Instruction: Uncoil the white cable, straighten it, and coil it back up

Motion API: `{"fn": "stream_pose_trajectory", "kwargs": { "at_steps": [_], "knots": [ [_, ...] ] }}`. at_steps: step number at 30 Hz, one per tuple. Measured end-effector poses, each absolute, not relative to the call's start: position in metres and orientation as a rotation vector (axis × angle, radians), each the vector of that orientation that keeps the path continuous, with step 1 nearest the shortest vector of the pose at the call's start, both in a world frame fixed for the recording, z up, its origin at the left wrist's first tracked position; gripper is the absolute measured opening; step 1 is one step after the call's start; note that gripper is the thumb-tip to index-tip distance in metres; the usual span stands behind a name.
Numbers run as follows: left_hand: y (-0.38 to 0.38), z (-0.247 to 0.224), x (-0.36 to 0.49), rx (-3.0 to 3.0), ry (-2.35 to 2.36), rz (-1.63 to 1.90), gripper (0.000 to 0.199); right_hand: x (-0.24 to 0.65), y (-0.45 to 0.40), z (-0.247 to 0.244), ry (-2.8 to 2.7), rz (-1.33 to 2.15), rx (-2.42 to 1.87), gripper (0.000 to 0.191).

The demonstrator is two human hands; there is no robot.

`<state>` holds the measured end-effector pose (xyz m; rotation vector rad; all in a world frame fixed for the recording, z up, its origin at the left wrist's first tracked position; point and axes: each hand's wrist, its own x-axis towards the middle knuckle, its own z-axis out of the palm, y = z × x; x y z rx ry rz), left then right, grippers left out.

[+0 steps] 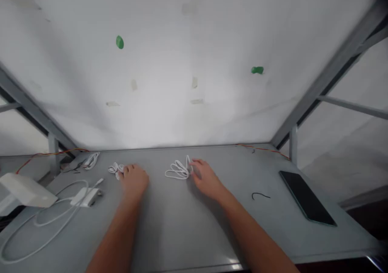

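My right hand [206, 178] has its thumb and fingers closed on one end of a white cable [177, 171], folded into several loops at the middle of the grey table. On the left, my left hand [133, 179] rests at a small white cable bundle [115, 168] tied with a dark tie. Its fingertips touch the right edge of that bundle; whether they grip it is hidden under the hand. Another coiled white cable [91, 160] lies farther left, near the table's back edge.
A white adapter [86, 197] with a long loose cable and a white box [28, 189] lie at the left. A dark phone or tablet [306, 198] is at the right, with a black tie [260, 194] beside it. Grey metal frame bars [293, 145] flank the table.
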<state>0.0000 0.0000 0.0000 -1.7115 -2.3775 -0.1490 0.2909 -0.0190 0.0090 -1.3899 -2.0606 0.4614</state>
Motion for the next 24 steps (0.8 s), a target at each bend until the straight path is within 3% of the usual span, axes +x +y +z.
{"fn": "stream_pose_trajectory", "kwargs": {
  "at_steps": [7,13,19,24],
  "knots": [
    [-0.009,0.022,0.028,-2.105,-2.179,-0.347,0.036,0.313,-0.002,0.0,-2.041,0.393,-1.677,0.029],
    [-0.019,0.009,0.054,-2.455,-2.107,-0.342,0.031,0.285,-0.007,-0.01,-2.206,0.379,-1.466,0.042],
    [-0.014,-0.007,0.067,-2.798,-1.871,-0.634,0.025,0.271,-0.008,-0.008,-2.292,0.411,-1.258,0.059],
    [-0.01,-0.005,0.063,-3.041,-1.628,-0.849,0.02,0.278,-0.006,-0.004,-2.306,0.453,-1.166,0.043]
  ]
}}
